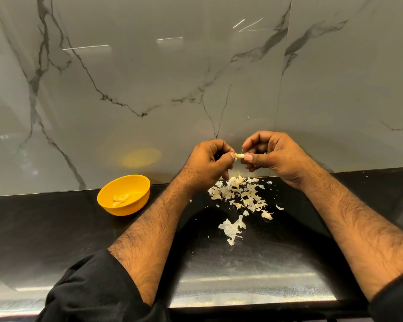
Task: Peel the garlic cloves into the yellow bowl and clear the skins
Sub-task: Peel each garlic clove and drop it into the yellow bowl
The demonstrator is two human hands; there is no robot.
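Two hands, left hand [209, 159] and right hand [272, 152], pinch one garlic clove [239, 155] with curled fingers above the skins [240, 196]; I note peeled cloves [120, 199] inside the yellow bowl [109, 206].

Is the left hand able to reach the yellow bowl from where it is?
Probably yes. The yellow bowl sits on the counter on the left hand's own side, with nothing between them. But that hand is busy pinching the garlic clove together with the right hand.
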